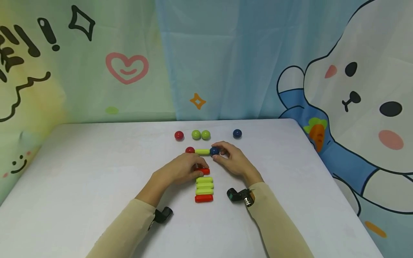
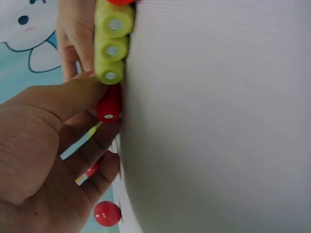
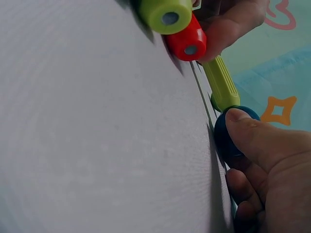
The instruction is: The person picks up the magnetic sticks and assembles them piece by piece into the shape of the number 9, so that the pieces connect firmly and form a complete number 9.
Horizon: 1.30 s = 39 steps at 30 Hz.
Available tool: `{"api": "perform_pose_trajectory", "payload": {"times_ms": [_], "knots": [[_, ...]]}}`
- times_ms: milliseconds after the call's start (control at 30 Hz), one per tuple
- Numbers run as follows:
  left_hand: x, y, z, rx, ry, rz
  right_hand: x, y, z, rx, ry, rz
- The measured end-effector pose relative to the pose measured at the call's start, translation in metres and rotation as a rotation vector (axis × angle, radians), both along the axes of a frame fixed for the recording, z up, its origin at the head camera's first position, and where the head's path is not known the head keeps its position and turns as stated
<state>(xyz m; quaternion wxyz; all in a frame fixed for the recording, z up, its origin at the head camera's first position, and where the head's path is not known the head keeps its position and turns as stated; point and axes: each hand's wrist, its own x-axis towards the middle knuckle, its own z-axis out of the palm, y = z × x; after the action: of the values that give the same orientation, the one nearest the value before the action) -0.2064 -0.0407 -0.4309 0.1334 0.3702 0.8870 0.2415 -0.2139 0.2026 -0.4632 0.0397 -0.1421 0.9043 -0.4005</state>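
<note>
We see the left hand pinching a smooth red rod just beyond three green rods, which lie side by side on the matte white tabletop. The right hand pinches a glossy blue ball at one end of a grooved green bar; a red ball sits at its other end. Flat grey discs show in the rods' round ends.

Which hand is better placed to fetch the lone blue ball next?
Probably the right hand: it is nearer the lone blue ball. It pinches a second blue ball touching a green stick, but the left hand is farther off and pinches a red stick.
</note>
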Motion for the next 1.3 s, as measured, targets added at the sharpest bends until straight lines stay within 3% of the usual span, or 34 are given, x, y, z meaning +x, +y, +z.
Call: {"api": "perform_pose_trajectory", "payload": {"times_ms": [200, 633, 933, 1300], "knots": [[-0.001, 0.000, 0.003, 0.015, -0.020, 0.003, 0.000, -0.001, 0.000, -0.009, -0.001, 0.001], [-0.003, -0.015, 0.005, 0.109, 0.005, 0.084, -0.001, 0.001, 0.000, 0.006, 0.007, 0.005], [-0.004, -0.022, 0.003, 0.105, 0.008, 0.094, -0.001, 0.000, -0.002, 0.001, 0.015, 0.004], [0.001, -0.030, 0.002, 0.127, -0.017, 0.167, 0.000, -0.001, -0.001, 0.003, 0.044, 0.011]]}}
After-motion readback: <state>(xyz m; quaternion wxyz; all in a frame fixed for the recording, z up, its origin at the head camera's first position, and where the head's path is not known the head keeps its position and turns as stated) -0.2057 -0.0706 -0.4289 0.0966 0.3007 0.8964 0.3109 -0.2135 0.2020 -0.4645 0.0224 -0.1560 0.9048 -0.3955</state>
